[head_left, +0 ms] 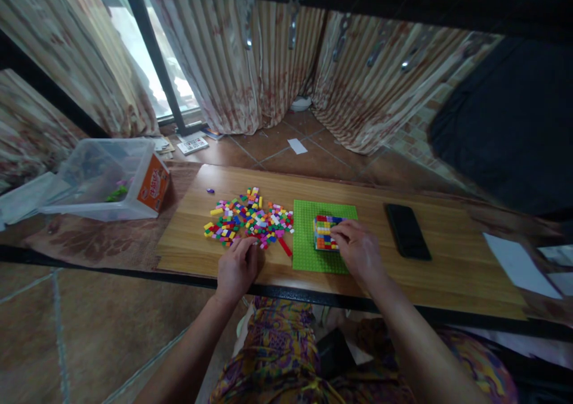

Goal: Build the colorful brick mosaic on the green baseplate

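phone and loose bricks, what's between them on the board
In the head view, the green plate lies between them, with the block on it and the right hand at the block.

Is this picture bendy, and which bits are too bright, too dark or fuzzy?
In the head view, things look stretched and slanted near the edges; also in the head view, the window glares almost white, the big dark shape at the right shows hardly any detail, and the loose bricks look soft, their studs hard to see.
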The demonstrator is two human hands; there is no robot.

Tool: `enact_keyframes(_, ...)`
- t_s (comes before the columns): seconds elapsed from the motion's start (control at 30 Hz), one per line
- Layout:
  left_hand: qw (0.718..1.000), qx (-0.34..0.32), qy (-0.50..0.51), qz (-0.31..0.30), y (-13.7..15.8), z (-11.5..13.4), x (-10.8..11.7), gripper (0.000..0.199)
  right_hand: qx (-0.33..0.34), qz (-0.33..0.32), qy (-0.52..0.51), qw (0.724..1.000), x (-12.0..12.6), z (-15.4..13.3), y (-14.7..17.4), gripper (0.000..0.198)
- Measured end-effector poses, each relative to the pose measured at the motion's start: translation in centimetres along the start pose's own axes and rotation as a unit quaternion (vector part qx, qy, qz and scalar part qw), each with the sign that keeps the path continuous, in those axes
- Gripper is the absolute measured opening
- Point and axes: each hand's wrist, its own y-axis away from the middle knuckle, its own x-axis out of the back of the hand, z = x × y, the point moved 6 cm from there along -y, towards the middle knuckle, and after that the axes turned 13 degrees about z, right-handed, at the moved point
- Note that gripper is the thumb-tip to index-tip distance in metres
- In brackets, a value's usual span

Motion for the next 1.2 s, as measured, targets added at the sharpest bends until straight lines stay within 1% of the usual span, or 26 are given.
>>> enact_keyframes(0.17, 1.0, -0.001, 0.005, -0.001, 0.0, 0.1, 0.0, 0.017, -0.06, -0.013, 0.028, 0.998, -0.2, 0.8, -0.4, 0.019)
enact_keyframes(0.37, 1.0, 0.006, 0.008, -0.007, 0.1, -0.1, -0.1, 0.018, -0.134, 0.004, -0.015, 0.991, 0.1, 1.6, -0.7, 0.017)
enact_keyframes(0.43, 1.0, 0.011, 0.009, -0.01, 0.1, -0.1, -0.1, 0.018, -0.146, 0.003, -0.016, 0.989, 0.1, 1.8, -0.7, 0.017)
enact_keyframes(0.83, 1.0, 0.017, 0.014, -0.007, 0.2, -0.2, -0.2, 0.018, -0.148, 0.002, -0.021, 0.989, -0.3, 1.6, -0.9, 0.012)
enact_keyframes(1.07, 1.0, -0.002, 0.014, 0.002, 0.1, -0.1, -0.2, 0.017, -0.146, -0.002, -0.008, 0.989, -0.7, 1.9, -1.1, 0.011)
enact_keyframes(1.13, 1.0, -0.003, 0.011, -0.002, 0.0, -0.1, -0.1, 0.017, -0.138, 0.002, -0.008, 0.99, -0.7, 1.9, -0.9, 0.012)
enact_keyframes(1.2, 1.0, 0.001, 0.003, -0.005, 0.0, -0.1, -0.1, 0.017, -0.124, 0.022, -0.011, 0.992, -0.4, 1.5, -0.5, 0.015)
